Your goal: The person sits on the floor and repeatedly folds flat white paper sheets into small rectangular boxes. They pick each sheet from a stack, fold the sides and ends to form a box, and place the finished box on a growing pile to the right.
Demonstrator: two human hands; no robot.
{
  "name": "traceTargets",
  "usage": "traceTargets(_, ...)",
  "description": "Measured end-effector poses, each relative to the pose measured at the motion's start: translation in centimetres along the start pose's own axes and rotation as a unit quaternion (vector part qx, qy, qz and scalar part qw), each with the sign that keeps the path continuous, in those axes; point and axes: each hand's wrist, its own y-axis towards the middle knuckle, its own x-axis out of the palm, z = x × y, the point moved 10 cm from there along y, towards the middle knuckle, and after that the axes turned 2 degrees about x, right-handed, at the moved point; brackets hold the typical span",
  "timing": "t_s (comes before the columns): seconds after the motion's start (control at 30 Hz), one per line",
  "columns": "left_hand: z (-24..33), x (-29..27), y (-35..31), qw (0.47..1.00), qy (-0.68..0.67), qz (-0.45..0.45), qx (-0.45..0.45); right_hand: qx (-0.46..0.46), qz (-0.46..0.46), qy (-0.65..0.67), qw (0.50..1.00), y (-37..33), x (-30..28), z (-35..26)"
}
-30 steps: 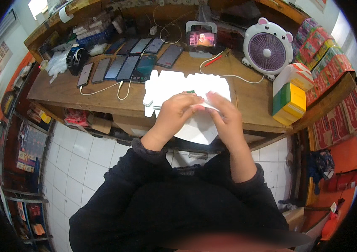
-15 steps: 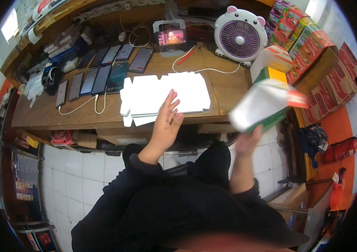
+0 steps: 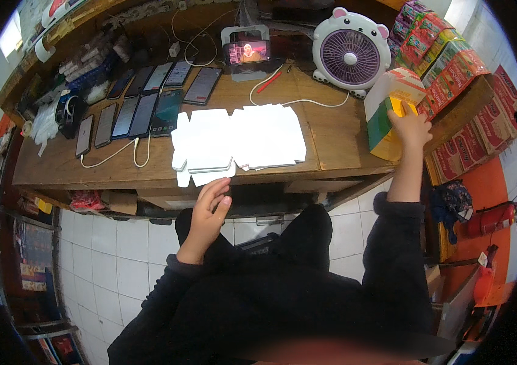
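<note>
White card stack [image 3: 238,139] is landmark. Right hand [image 3: 412,129] on yellow-green box [image 3: 380,129], right of stack; clamped or just resting, can't tell. Left hand [image 3: 205,216] empty, fingers loosely apart, just front of stack. Light pressure best; card may buckle. Box contents hidden. Blue basket [image 3: 90,76], behind-left of stack, holds pale rolls [image 3: 91,59].

Wooden desk [image 3: 325,137], phones [image 3: 143,114], white card sheets [image 3: 265,137], bear-faced fan [image 3: 349,59], green-and-yellow box [image 3: 379,129]

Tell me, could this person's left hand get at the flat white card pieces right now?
Probably yes: the left hand looks empty and sits close by the near edge of the flat white card pieces, with nothing visible blocking the way.
</note>
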Motion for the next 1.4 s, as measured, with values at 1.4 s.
traceTargets(1.4, 0.8, -7.4, -4.0, 0.99, -0.03, 0.138, -0.02, -0.523, 0.041, 0.551, 0.649, -26.8, -10.8, -22.6)
